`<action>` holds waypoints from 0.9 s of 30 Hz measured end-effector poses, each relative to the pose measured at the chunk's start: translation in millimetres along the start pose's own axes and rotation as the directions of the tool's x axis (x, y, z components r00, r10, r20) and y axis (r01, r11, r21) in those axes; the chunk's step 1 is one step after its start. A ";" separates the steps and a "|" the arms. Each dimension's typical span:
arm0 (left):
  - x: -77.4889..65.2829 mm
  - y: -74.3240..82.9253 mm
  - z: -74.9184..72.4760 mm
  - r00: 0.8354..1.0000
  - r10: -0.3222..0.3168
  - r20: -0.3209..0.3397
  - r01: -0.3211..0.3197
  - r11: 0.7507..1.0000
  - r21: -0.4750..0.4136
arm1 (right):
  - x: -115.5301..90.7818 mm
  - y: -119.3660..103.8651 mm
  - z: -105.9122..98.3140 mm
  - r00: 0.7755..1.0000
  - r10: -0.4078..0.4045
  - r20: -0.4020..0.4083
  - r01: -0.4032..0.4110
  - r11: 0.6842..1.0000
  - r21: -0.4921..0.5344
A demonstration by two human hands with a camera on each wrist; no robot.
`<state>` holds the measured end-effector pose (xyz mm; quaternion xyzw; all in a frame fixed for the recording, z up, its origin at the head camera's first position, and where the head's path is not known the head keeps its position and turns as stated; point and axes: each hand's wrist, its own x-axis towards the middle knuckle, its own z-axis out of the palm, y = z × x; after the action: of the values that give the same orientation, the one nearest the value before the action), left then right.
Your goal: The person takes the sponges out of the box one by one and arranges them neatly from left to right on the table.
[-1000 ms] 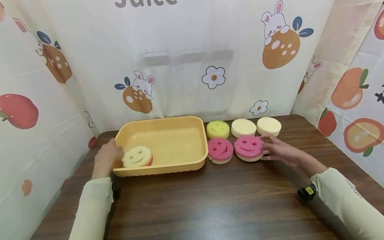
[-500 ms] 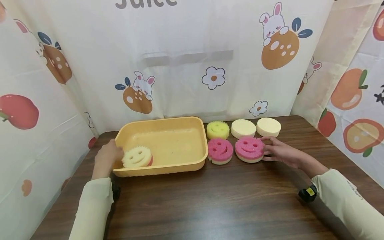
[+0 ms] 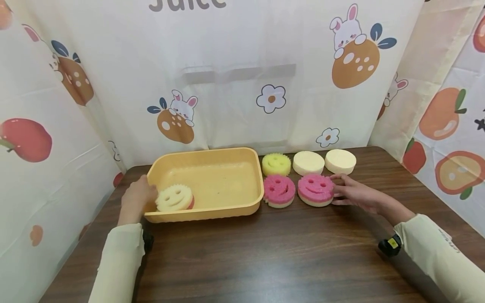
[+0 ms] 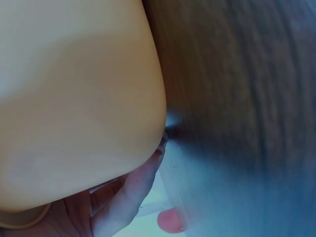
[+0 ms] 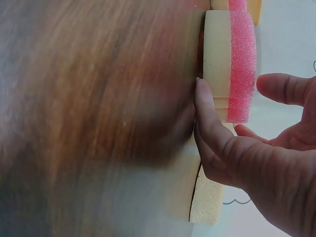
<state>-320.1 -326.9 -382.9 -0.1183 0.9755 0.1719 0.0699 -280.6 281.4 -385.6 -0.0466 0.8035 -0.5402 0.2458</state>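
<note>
A yellow plastic tray [image 3: 223,183] stands at the left of the table. My left hand [image 3: 136,198] grips its left end; in the left wrist view some fingers [image 4: 129,197] lie along the outer wall, the rest hidden. Inside the tray, a cream smiley-face sponge [image 3: 175,198] with a red underside leans near that hand. My right hand [image 3: 356,192] holds the right edge of a pink smiley-face sponge [image 3: 315,188], which sits cream side down on the table. The right wrist view shows fingers on either side of this pink sponge [image 5: 242,64]. A second pink smiley-face sponge [image 3: 279,190] lies between it and the tray.
A yellow smiley-face sponge [image 3: 275,164] and two plain cream round sponges, a left one [image 3: 308,162] and a right one [image 3: 340,160], form a back row. A printed curtain [image 3: 235,50] rises behind the dark wooden table [image 3: 242,261].
The pink sponge at my right hand has shifted very slightly to the right along with the hand. My left hand and the tray have stayed in place.
</note>
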 end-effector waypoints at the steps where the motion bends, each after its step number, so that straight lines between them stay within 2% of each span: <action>1: -0.5 0.2 0.4 1.000 0.000 0.004 0.000 1.000 -0.003 | -0.2 0.3 0.3 1.000 -0.001 0.001 0.001 1.000 0.000; 11: -1.4 1.0 2.3 1.000 -0.004 0.012 0.004 1.000 0.000 | -1.1 1.0 -2.1 1.000 0.022 0.000 -0.022 1.000 0.014; 16: 1.5 -0.9 1.3 1.000 0.015 -0.016 -0.015 1.000 0.011 | -0.1 1.4 -4.2 1.000 0.028 -0.010 -0.029 1.000 -0.010; 21: 4.4 -0.9 -0.2 1.000 0.013 -0.022 -0.012 1.000 0.017 | 0.5 1.9 -5.7 0.998 0.027 -0.051 -0.033 0.993 -0.116; 27: 4.9 -0.5 -0.2 1.000 0.003 -0.006 -0.003 1.000 0.021 | 1.0 2.2 -6.1 0.989 0.017 -0.146 -0.054 0.964 -0.259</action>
<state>-324.7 -328.4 -383.7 -0.1165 0.9777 0.1613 0.0679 -283.8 287.2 -386.2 -0.0257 0.8840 -0.4267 0.1891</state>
